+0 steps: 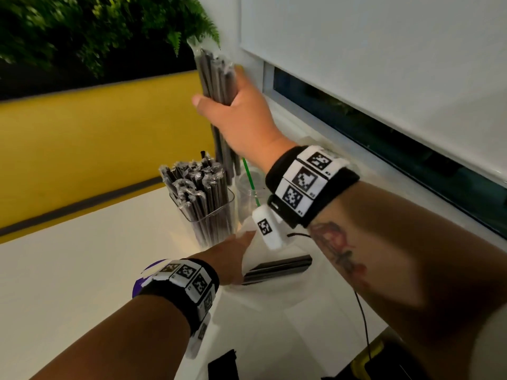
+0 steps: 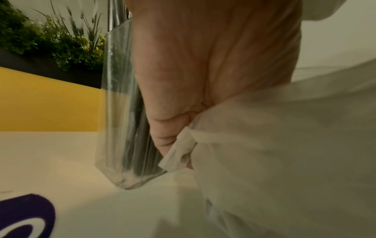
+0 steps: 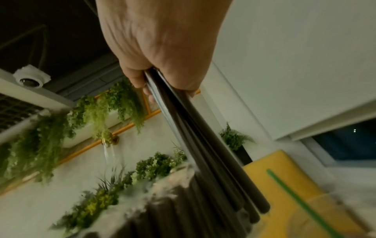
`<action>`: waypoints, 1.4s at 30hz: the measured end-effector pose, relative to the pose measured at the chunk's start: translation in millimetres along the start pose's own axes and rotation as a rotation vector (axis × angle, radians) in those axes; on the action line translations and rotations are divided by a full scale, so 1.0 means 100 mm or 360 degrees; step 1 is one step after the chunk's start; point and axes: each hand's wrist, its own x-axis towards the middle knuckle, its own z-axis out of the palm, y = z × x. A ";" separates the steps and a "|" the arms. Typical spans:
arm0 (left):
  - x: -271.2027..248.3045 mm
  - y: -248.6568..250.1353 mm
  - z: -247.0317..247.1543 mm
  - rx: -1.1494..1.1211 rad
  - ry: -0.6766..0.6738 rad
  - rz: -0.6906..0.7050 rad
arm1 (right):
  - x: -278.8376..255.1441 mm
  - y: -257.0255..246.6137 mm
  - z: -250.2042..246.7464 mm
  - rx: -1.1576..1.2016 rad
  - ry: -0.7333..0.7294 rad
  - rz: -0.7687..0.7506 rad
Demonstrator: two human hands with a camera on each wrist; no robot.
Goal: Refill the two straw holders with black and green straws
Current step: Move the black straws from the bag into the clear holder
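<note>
1. Right hand (image 1: pixel 236 116) raised above the holders, fingers and thumb wrapped round a bundle of black straws (image 1: pixel 216 75). Straws stand near upright; each in a clear wrapper, wrapper tips sticking out at the top. Lower ends hang just above the holders.
2. Right wrist view: same grip, straws (image 3: pixel 205 154) running away from the palm; fingertips mostly hidden behind the bundle.
3. Left hand (image 1: pixel 233 256) low on the white table (image 1: pixel 82 270), beside the base of the square clear holder (image 1: pixel 211 223). Fingers curled on a translucent plastic bag (image 1: pixel 263 286), pinching its folded edge (image 2: pixel 179 153).
4. Bag lies on the table and holds more black straws (image 1: pixel 277 267), lying flat.
5. Square holder packed with wrapped black straws, upright, crinkled tips above the rim.
6. Second holder, a clear round cup (image 1: pixel 251 196), stands just right of the square one; one green straw (image 1: pixel 251 185) leans in it.
7. Behind: yellow bench back (image 1: pixel 96 149), foliage (image 1: pixel 96 31).
</note>
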 end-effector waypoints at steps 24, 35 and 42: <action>-0.59 -0.01 -0.34 -0.1123 0.2292 -0.0161 | 0.08 0.13 0.10 0.0256 0.0403 0.0123; -0.21 -0.04 -0.40 -0.1510 0.1664 -0.0109 | -0.03 0.10 0.13 0.0207 0.0347 0.0097; -0.16 -0.03 -0.43 -0.1506 0.1628 0.0020 | -0.01 0.09 0.06 0.0372 0.0510 0.0176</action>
